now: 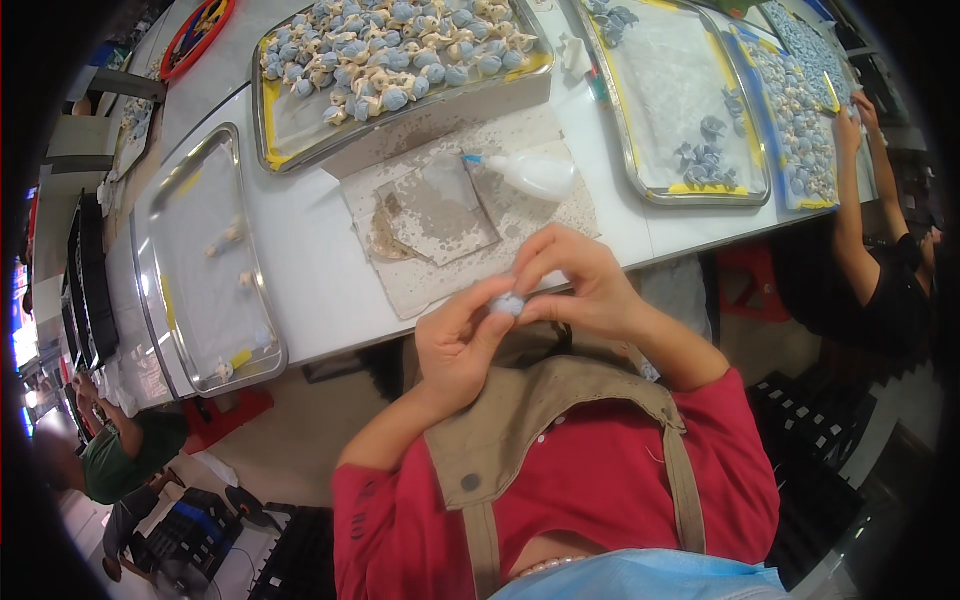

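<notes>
Close in front of my chest, just off the table's near edge, I hold a small rounded blue-grey piece (508,303) between both hands. My left hand (455,340) pinches it from the left with thumb and forefinger. From the other side my right hand (585,285) grips it, its fingers arched over the top. Beyond the hands lies a stained cardboard sheet (400,285) with a smaller square board (440,215) on it. A white squeeze bottle (540,177) with a blue tip rests on its side there.
A metal tray (258,130) at the back holds many blue-grey and cream pieces. Another tray (275,340) at left carries a few. The right tray (650,188) has curled blue-grey pieces. Farther right, a co-worker's hands (855,115) reach over a filled tray. Another person (120,450) sits at left.
</notes>
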### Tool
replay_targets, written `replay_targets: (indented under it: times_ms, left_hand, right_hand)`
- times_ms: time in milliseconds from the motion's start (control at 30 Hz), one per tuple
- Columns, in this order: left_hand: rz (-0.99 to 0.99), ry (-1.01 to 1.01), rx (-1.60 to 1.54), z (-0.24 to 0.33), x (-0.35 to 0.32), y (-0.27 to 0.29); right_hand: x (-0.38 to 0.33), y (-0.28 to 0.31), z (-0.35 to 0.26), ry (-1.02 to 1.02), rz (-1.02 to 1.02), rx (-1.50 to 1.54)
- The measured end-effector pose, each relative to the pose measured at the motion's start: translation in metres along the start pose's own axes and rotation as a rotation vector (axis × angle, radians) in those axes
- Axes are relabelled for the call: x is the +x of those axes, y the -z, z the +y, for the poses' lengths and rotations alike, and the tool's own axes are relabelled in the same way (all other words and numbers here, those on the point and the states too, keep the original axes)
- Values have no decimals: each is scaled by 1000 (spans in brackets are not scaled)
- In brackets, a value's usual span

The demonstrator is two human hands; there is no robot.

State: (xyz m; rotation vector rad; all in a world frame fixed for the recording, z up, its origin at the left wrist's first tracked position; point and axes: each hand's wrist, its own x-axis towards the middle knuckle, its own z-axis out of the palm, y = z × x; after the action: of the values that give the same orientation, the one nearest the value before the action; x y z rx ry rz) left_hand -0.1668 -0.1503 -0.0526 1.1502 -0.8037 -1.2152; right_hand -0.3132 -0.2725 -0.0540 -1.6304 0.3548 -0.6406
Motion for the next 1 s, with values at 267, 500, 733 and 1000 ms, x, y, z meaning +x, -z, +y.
replay_targets:
  times_ms: [267,500,733,1000]
  left_hand:
    - [-45,-4,-23,2,-3,4]
    - [-33,-160,205,6,-3,3]
    - [-34,-188,114,-2,-3,5]
    - [-137,-107,-99,-1,1,8]
  right_hand:
    - [-11,-21,-10,-364,28,544]
    - [-18,-34,-22,-334,132,611]
    - [-17,-35,-13,-233,111,628]
    - [-8,-27,-16,-315,-38,664]
